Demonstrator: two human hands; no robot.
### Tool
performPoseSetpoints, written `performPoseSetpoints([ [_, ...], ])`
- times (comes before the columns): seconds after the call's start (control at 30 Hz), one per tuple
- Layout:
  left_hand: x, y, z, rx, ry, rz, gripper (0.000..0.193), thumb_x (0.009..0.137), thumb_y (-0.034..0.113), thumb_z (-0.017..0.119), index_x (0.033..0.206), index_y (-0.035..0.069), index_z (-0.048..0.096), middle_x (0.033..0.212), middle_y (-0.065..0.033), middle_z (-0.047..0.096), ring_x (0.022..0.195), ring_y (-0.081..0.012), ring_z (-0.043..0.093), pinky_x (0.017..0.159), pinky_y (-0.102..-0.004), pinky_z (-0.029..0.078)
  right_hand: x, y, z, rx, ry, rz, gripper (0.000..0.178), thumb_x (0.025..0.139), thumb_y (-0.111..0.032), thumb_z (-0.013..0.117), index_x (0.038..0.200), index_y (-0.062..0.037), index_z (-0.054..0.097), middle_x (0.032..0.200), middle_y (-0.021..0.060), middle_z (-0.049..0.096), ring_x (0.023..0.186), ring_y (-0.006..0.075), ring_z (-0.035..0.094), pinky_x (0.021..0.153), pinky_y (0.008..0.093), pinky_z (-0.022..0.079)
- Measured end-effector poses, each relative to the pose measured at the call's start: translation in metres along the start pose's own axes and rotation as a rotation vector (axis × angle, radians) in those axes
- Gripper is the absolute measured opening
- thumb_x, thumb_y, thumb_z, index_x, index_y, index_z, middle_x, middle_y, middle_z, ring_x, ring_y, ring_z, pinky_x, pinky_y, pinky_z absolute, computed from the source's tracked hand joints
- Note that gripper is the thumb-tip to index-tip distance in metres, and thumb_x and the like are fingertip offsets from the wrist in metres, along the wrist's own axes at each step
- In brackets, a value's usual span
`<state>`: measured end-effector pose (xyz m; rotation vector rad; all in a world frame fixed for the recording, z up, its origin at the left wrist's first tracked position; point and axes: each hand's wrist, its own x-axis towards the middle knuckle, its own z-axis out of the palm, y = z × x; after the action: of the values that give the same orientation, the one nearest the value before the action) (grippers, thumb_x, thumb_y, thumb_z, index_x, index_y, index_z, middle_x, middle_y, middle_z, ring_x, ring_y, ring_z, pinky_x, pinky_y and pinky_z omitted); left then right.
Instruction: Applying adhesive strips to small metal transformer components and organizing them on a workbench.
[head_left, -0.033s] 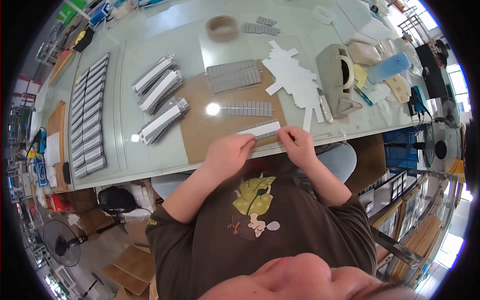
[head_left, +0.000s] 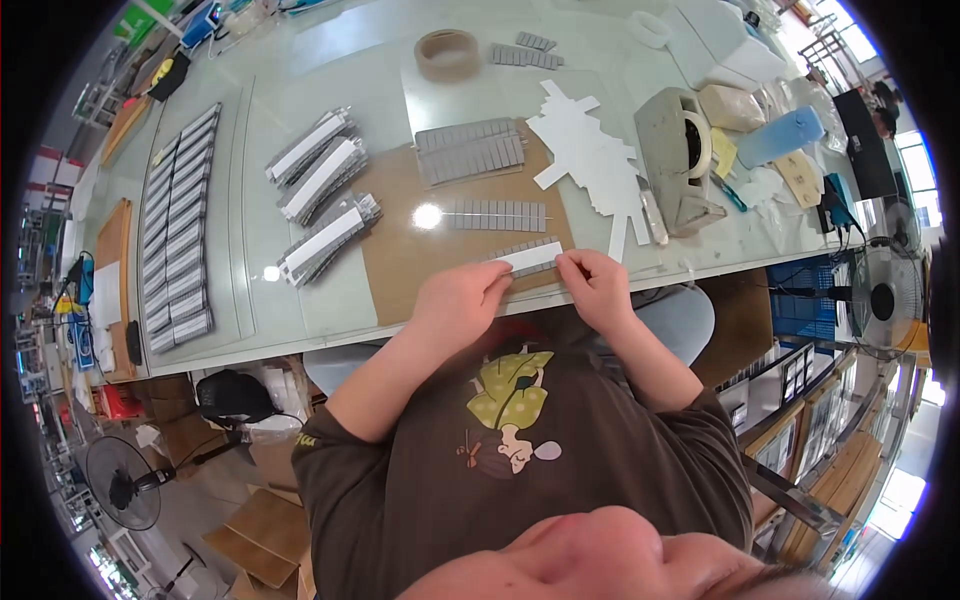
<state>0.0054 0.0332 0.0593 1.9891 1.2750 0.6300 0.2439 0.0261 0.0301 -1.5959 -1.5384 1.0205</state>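
Observation:
A white strip (head_left: 535, 257) lies lengthwise over a grey segmented strip at the near edge of a brown board (head_left: 400, 270). My left hand (head_left: 458, 302) pinches its left end, the fingertips covering that end. At the other end, the thumb and finger of my right hand (head_left: 598, 288) are closed on the white strip. Just beyond my hands is another grey segmented strip (head_left: 500, 216) with a thin line along its middle. Farther back on the board sits a stack of grey segmented strips (head_left: 470, 152).
Bundles of grey strips with white bands (head_left: 325, 180) lie left of the board; long grey rows (head_left: 182, 230) lie farther left. White strips (head_left: 590, 150) are heaped at right, beside a tape dispenser (head_left: 672, 150). A tape roll (head_left: 447, 54) stands at the back.
My left fingers cover slightly more of the white strip's left end. Otherwise the hands and the things on the table stay in place.

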Motion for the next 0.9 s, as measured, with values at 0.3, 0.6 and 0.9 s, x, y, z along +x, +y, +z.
performPoseSetpoints([
  [0.3,0.014,-0.006,0.003,0.129,-0.066,-0.157,0.022,0.095,0.027,0.071,0.104,0.008,0.067,0.085,-0.0124,0.075,0.08,-0.0354,0.072,0.071,-0.047,0.055,0.006,0.012,0.015,-0.178,0.217,-0.173,0.014,0.087,-0.015,0.08,0.087,-0.0038,0.073,0.076,0.0092,0.071,0.065,0.0241,0.068,0.061,0.0356,0.054],
  [0.6,0.019,-0.006,0.004,0.177,-0.125,-0.248,0.022,0.096,0.028,0.069,0.101,0.008,0.064,0.087,-0.0159,0.073,0.086,-0.0389,0.071,0.076,-0.0507,0.055,0.009,0.013,0.012,-0.254,0.239,-0.274,0.012,0.086,-0.013,0.08,0.091,-0.0046,0.072,0.075,0.0079,0.069,0.065,0.0252,0.068,0.058,0.036,0.053],
  [0.9,0.021,-0.003,0.002,0.163,-0.128,-0.277,0.023,0.095,0.029,0.071,0.099,0.007,0.066,0.088,-0.0148,0.074,0.087,-0.0378,0.071,0.077,-0.0501,0.055,-0.01,0.022,-0.001,-0.555,0.135,-0.685,0.036,0.084,-0.022,0.08,0.117,-0.0082,0.075,0.137,0.0173,0.062,0.123,0.0371,0.058,0.108,0.0549,0.041],
])
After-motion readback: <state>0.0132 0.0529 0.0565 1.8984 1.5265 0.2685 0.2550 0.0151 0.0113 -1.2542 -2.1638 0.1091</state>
